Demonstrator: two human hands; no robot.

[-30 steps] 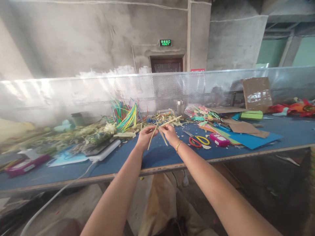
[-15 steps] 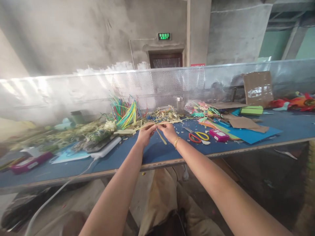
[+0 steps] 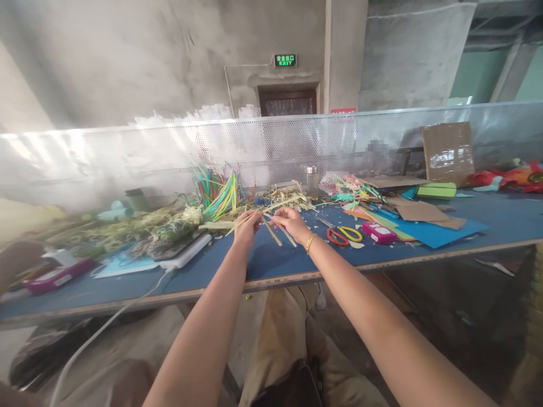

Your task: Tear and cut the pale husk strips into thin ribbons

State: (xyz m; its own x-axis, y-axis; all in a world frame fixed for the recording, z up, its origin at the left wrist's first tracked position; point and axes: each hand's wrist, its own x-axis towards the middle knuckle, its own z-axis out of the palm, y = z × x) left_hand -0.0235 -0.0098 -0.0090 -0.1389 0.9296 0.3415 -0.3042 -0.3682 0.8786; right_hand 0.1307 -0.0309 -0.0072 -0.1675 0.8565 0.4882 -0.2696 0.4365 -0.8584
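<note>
Above the front half of the blue table (image 3: 271, 265), my left hand (image 3: 247, 227) is closed around pale yellow straw-like strips (image 3: 272, 233). Some of their ends stick out to the left of it, and others slant down to the right. My right hand (image 3: 292, 223) pinches another pale strip (image 3: 289, 235), whose free end points down toward the table. A narrow gap lies between the two hands. Where the strips meet inside the fingers is hidden. Scissors (image 3: 339, 234) with red and yellow handles lie just right of my right hand.
Coloured stems (image 3: 220, 195) and tangled greenish fibre (image 3: 161, 229) fill the left. A white power strip (image 3: 186, 252) trails a cable over the edge. Right are a pink box (image 3: 379, 232), blue sheets (image 3: 441, 232) and cardboard (image 3: 447, 152). A glass jar (image 3: 312, 181) stands behind. Another person's arm (image 3: 19, 263) shows far left.
My hands have moved apart slightly. A strip that lay across both hands now hangs down from my right hand, and strip ends show left of my left hand. Another person's arm has appeared far left.
</note>
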